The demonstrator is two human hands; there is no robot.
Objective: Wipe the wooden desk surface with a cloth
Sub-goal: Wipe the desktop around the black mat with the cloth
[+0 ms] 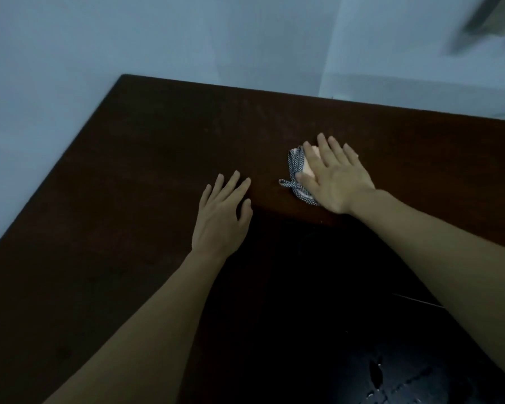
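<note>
Flat right hand [337, 177] atop cloth [296, 177]

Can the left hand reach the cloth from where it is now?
Probably yes. The left hand lies flat beside the cloth, only bare desk between them, though the right hand covers most of it.

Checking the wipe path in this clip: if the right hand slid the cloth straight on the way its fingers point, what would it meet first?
Only bare desk lies ahead of the right hand and cloth. The first thing in that line is probably the wall at the desk's far edge, though depth is hard to judge.
</note>
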